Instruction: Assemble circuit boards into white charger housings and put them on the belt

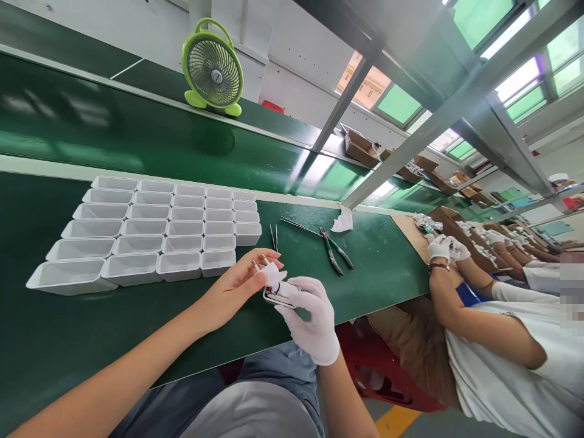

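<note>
My bare left hand [232,291] pinches a white plug piece [270,274] with two metal prongs that point up and to the left. On my right hand [312,319] is a white glove, and its fingers grip a white open housing [279,296] with small red and dark parts showing inside. The two pieces meet or nearly touch in front of me, above the green table's front part. Fingers partly cover both pieces, so how they join cannot be made out.
Rows of white bins [139,243] stand at the left. Pliers [334,250], tweezers [274,237] and a crumpled white piece [342,219] lie beyond my hands. A green fan [214,70] stands behind. At the right sits a person [497,347] with gloved hands, near cardboard boxes.
</note>
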Tool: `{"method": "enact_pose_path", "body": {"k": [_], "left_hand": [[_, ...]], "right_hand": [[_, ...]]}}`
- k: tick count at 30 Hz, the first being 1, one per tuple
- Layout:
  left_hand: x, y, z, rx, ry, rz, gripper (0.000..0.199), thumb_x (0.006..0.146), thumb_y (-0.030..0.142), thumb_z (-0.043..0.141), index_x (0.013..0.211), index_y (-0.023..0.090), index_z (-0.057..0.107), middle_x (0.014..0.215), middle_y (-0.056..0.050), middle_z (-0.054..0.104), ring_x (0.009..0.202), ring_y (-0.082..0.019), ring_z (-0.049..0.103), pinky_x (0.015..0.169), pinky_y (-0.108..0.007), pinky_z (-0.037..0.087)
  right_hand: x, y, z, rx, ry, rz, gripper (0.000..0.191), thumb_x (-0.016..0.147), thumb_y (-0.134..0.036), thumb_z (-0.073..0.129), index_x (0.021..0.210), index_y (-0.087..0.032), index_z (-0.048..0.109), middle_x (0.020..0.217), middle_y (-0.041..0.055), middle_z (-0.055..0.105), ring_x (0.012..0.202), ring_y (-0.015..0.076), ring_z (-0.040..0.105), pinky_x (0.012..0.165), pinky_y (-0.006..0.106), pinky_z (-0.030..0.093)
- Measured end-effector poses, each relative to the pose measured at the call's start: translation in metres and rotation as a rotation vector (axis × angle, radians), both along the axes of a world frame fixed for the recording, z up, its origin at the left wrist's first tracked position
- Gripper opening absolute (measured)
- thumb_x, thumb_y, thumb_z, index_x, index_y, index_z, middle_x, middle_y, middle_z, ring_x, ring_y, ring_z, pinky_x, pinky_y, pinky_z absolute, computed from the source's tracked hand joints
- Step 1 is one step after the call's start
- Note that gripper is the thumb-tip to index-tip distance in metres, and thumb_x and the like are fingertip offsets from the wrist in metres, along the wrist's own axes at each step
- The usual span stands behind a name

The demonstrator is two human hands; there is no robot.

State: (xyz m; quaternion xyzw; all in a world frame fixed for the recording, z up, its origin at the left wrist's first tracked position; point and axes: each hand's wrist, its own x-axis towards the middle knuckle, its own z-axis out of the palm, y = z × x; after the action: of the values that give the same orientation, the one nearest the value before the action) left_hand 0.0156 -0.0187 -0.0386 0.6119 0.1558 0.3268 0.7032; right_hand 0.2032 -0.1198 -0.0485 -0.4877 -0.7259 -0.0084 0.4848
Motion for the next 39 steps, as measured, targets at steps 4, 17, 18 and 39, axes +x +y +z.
{"method": "enact_pose_path", "body": {"k": [4, 17, 18, 39], "left_hand": [[0.005, -0.008, 0.0, 0.121, 0.06, 0.14, 0.054, 0.097, 0.044, 0.062, 0.142, 0.031, 0.035, 0.126, -0.008, 0.058, 0.1, -0.017, 0.06, 0.091, -0.032, 0.052], [0.012, -0.021, -0.007, 0.53, 0.083, 0.148, 0.029, 0.091, 0.03, 0.07, 0.118, 0.024, 0.063, 0.13, -0.01, 0.059, 0.116, -0.023, 0.061, 0.098, -0.035, 0.053], [0.011, -0.021, -0.007, 0.551, 0.086, 0.139, 0.035, 0.09, 0.026, 0.069, 0.124, 0.025, 0.06, 0.131, -0.009, 0.06, 0.119, -0.023, 0.06, 0.102, -0.036, 0.052], [-0.001, -0.007, -0.004, 0.463, -0.071, 0.143, 0.054, 0.099, 0.034, 0.058, 0.148, 0.026, 0.038, 0.147, -0.012, 0.05, 0.138, -0.027, 0.048, 0.119, -0.047, 0.04]], "right_hand": [[0.001, -0.002, -0.02, -0.059, -0.026, -0.037, 0.028, 0.087, -0.012, 0.069, 0.106, -0.025, 0.053, 0.108, 0.0082, 0.064, 0.096, 0.021, 0.066, 0.076, 0.035, 0.06], [-0.001, -0.006, -0.033, -0.146, 0.15, 0.033, 0.028, 0.091, -0.013, 0.062, 0.113, -0.024, 0.05, 0.109, 0.0088, 0.064, 0.096, 0.0186, 0.068, 0.079, 0.034, 0.06], [0.0, -0.007, -0.033, -0.14, 0.152, 0.041, 0.031, 0.09, -0.012, 0.062, 0.115, -0.024, 0.049, 0.109, 0.0089, 0.064, 0.097, 0.0188, 0.068, 0.079, 0.035, 0.06], [0.028, -0.032, -0.019, 0.02, -0.048, -0.141, 0.041, 0.083, -0.001, 0.068, 0.113, -0.029, 0.061, 0.107, 0.0082, 0.063, 0.1, 0.0248, 0.067, 0.079, 0.041, 0.061]]}}
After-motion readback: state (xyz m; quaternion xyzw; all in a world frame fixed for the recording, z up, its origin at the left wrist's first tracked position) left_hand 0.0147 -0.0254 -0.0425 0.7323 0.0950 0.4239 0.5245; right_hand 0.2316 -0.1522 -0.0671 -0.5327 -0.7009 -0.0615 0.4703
